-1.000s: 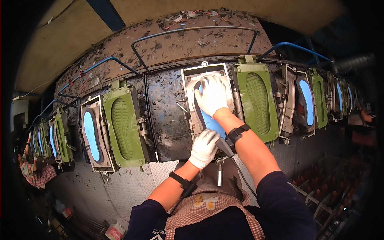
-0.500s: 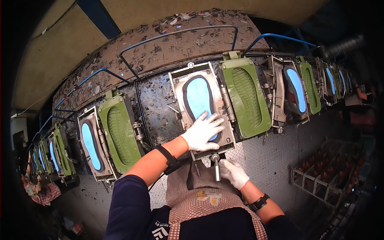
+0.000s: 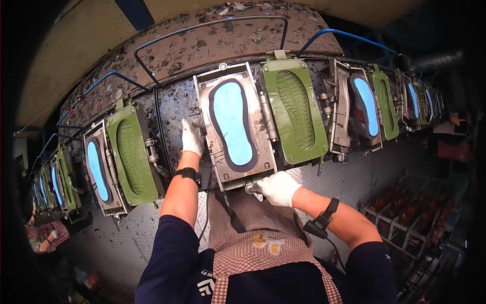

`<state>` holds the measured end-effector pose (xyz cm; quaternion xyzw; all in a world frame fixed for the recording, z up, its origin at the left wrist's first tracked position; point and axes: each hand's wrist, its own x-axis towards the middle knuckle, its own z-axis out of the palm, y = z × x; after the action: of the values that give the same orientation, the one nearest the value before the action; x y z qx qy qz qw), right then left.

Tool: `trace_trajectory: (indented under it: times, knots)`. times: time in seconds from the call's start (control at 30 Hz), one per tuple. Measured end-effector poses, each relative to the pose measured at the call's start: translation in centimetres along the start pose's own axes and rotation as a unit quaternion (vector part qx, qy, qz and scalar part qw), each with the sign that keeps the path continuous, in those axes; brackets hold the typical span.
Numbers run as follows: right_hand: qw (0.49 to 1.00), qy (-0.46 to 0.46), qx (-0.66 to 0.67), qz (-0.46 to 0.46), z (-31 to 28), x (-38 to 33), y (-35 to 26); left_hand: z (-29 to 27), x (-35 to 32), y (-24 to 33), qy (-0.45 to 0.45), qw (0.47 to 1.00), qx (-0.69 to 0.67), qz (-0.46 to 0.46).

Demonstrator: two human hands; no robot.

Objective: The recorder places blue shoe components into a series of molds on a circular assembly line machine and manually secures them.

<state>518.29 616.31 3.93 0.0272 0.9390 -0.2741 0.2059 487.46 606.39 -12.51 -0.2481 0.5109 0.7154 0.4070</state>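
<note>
In front of me lies a metal shoe-sole mould, its hinged green lid swung out to the right. Within its dark-rimmed, foot-shaped cavity is a bright blue sole insert. My left hand, in a white knit glove, is at the mould's left side, fingers bent in against it; what they hold there is hidden. At the near end, my gloved right hand is closed on a metal handle, whose round end shows beside the fingers.
Similar open moulds with blue inserts and green lids line the bench on both sides. Bent blue rails run behind them. Dark scraps litter the back surface. At right stands a metal rack; other people are at the far left and right.
My left hand has left the blue insert and moved to the mould's left side. My right hand has closed on the front handle, which has swung up from hanging toward me.
</note>
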Motion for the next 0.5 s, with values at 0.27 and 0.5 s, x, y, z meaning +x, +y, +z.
trace_trajectory:
  times: [0.27, 0.5]
  knots:
    - [0.890, 0.245, 0.370, 0.100, -1.3, -6.3, 2.5, -16.3, -12.5, 0.2, -0.014, 0.803, 0.588, 0.094]
    - [0.822, 0.463, -0.003, 0.332, -6.1, -15.8, 25.5, 1.1, -21.8, -4.8, -0.020, 0.783, 0.453, 0.426]
